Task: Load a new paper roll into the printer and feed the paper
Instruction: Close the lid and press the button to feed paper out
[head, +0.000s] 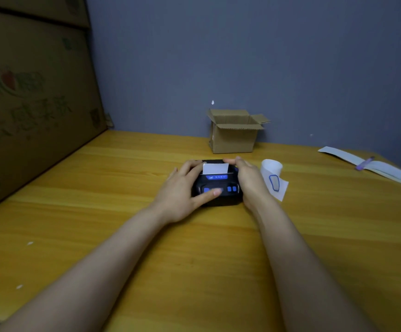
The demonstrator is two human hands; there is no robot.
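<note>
Head camera, looking forward and down over a yellow wooden table (99,224). A small black handheld printer with blue buttons (218,185) sits flat on the table, between the two hands. A short tab of white paper (215,168) stands up out of the slot on its top, on the side farther from the person.

The left hand (180,190) lies over the printer's left side, fingers spread and curled on the casing; its thumb (209,194) reaches rightward onto the blue-button panel on the near face. The right hand (247,178) clasps the printer's right side, fingertips hooked over the far top edge. Both hands grip the printer, neither is clenched.

The paper tab lies just beyond the left thumb and between both sets of fingertips, its width running left to right. The feed buttons seem nearest to the left thumb, so that hand looks best placed to press.

Just right of the right hand stands a white paper roll with a blue-outlined label (272,173), its loose end trailing toward the person. Farther away sits an open brown cardboard box (233,137).
</note>
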